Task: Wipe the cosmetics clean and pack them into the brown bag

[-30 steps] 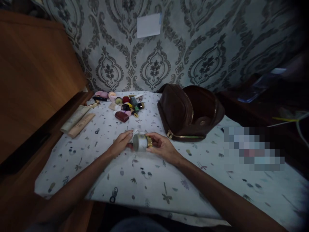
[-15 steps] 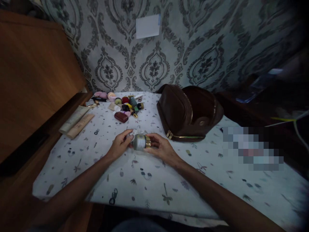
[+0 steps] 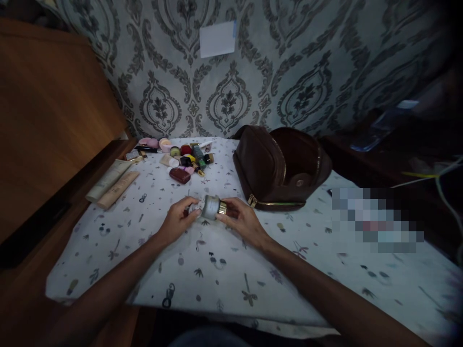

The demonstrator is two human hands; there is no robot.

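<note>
A small glass jar [image 3: 211,207] with a gold lid lies sideways between my two hands, above the patterned white cloth [image 3: 220,279]. The fingers of my right hand [image 3: 243,219] are closed round its gold lid. My left hand [image 3: 180,218] pinches a crumpled whitish wipe or tissue [image 3: 196,207] against the jar's other end. Right of and beyond my right hand stands a brown leather bag [image 3: 260,164], its top unzipped and gaping.
Several cosmetics lie at the back left, among them a dark red case [image 3: 180,175]. Two tubes [image 3: 117,190] rest at the left edge beside a wooden cabinet [image 3: 54,111]. A blurred-out item [image 3: 376,219] lies at the right.
The jar has turned between my hands, so its yellow-marked label has rolled out of sight. The whole view has shifted slightly; the bag and cosmetics stay in place.
</note>
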